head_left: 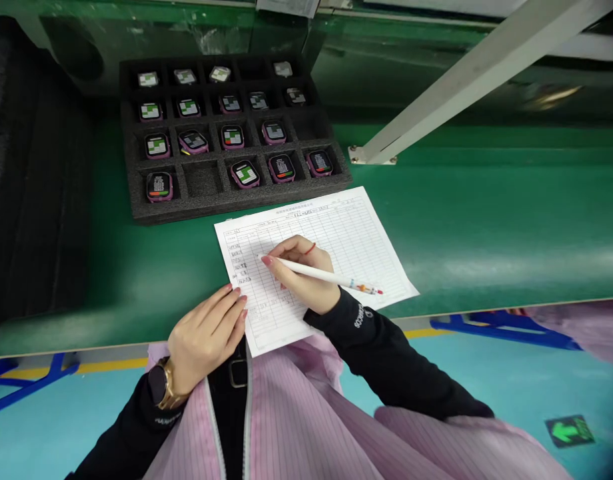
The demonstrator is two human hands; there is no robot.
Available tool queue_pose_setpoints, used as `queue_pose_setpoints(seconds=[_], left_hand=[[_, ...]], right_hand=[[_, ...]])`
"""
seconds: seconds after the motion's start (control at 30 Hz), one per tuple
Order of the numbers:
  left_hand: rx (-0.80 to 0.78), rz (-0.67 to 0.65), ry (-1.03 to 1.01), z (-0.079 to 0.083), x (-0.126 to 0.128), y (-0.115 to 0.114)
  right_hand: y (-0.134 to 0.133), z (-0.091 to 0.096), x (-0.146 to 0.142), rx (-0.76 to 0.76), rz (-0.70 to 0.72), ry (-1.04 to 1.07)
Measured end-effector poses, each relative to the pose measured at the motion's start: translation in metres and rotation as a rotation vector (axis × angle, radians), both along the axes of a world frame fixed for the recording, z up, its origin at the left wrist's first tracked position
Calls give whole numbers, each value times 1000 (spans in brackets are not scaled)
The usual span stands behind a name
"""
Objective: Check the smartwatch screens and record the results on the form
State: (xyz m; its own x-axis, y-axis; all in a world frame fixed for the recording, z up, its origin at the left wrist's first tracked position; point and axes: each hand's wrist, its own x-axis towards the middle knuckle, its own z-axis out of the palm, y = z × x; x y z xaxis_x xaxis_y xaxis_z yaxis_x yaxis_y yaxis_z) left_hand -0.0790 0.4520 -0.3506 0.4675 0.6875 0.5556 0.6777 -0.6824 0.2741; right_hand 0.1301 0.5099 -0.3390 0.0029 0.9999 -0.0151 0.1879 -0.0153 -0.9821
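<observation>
A printed form (pixel 346 247) with a ruled grid and some handwriting lies at the front edge of the green table, its near corner jutting past the edge. My right hand (pixel 306 270) grips a white pen (pixel 331 275), its tip over the left columns of the grid. Lying flat, my left hand (pixel 209 333) has its fingertips on the form's left margin, holding nothing. Just behind the form sits a black foam tray (pixel 241 199) whose compartments hold several smartwatches (pixel 245 173) with lit screens and purple cases. A few compartments hold no watch.
Dark foam blocks (pixel 31 180) are stacked at the left. A white slanted post (pixel 466 73) is bolted to the green table (pixel 461 233) at the right. Below the table edge are blue metal legs (pixel 506 328) and a light blue floor (pixel 471 373).
</observation>
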Motion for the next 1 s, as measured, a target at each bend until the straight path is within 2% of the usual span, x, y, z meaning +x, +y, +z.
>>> queue_pose_setpoints(seconds=[0.17, 0.37, 0.5, 0.7, 1.0], left_hand=[[-4, -5, -1, -1, 0, 0], [-5, -13, 0, -2, 0, 1], [-2, -13, -10, -1, 1, 2], [7, 4, -11, -1, 1, 1], [38, 20, -25, -3, 2, 1]], right_hand=[[0, 0, -2, -25, 12, -36], [-1, 1, -7, 4, -54, -89], [-2, 3, -10, 29, -4, -87], [-3, 8, -11, -18, 69, -37], [-3, 7, -12, 145, 44, -157]])
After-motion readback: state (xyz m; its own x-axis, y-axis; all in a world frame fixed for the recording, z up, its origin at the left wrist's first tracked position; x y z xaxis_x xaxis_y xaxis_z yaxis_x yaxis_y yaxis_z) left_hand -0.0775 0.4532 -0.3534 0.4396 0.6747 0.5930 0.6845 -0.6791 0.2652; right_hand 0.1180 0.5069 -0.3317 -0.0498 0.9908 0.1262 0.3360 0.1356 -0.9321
